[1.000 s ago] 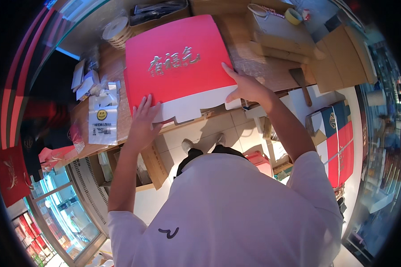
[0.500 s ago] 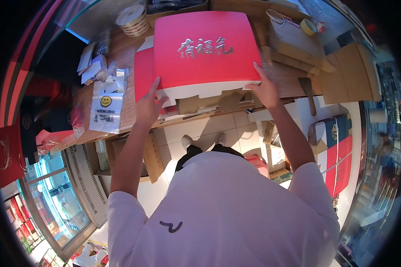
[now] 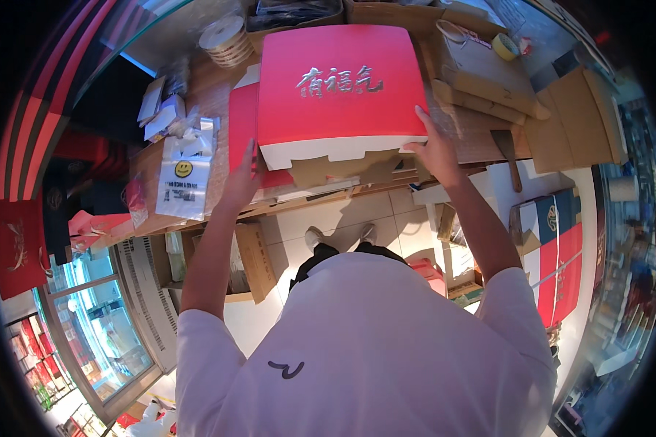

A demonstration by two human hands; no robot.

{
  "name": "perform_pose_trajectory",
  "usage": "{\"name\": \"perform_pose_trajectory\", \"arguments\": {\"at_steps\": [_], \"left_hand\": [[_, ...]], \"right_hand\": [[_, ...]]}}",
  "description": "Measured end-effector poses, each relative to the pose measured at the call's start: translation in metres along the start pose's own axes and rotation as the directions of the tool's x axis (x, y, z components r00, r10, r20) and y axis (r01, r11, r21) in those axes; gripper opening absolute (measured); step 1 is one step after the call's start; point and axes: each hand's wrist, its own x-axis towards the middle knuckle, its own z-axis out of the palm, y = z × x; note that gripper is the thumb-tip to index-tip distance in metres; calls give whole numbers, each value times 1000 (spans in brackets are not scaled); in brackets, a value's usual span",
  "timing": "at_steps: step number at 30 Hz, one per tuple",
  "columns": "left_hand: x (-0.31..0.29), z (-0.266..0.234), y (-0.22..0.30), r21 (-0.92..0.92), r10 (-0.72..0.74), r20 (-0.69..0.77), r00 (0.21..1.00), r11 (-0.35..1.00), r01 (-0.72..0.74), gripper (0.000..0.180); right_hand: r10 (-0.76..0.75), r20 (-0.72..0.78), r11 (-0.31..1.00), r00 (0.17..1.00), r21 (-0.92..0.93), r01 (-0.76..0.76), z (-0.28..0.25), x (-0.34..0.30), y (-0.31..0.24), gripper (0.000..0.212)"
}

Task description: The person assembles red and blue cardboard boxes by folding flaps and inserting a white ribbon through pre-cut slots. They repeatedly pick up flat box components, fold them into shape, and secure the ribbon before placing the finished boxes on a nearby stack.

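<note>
A large red cardboard lid (image 3: 342, 116) with silvery lettering and a white notched front edge lies over the wooden table. My right hand (image 3: 437, 151) holds its near right corner, thumb at the white front edge and fingers along the side. My left hand (image 3: 242, 180) is at the lid's near left corner with fingers stretched out, apart from the lid's edge. Beside it, another red cardboard piece (image 3: 242, 120) sticks out from under the lid on the left. What lies beneath the lid is mostly hidden.
Plastic bags with a smiley (image 3: 184, 175) lie left on the table. A stack of ribbon spools (image 3: 224, 40) stands behind. Flattened brown cartons (image 3: 488, 76), a tape roll (image 3: 504, 45) and a scraper-like tool with a wooden handle (image 3: 514, 164) lie right. A tied box stack (image 3: 557, 255) stands lower right.
My left hand has come off the lid's near left corner, its thumb no longer on the front edge. My right hand keeps its hold. The whole view has shifted slightly.
</note>
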Motion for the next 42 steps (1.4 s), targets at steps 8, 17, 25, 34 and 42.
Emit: {"name": "perform_pose_trajectory", "arguments": {"at_steps": [8,17,25,34,42], "left_hand": [[9,-20,61,96,270,-291,918,963,-252,87],[29,5,90,215,-60,-443,895,961,171,59],[2,-5,26,-782,52,-10,999,622,-40,43],[20,32,16,-549,89,-206,975,814,-191,53],[36,68,25,-531,-103,-562,821,806,-262,46]], "right_hand": [[-20,-12,992,1000,-121,18,1,1,6,78],[146,-301,955,942,-205,-213,36,12,1,69],[212,170,519,962,815,-259,20,-20,47,58],[300,43,677,953,695,-244,58,-8,59,56],[242,295,403,924,836,-372,31,-17,42,56]]}}
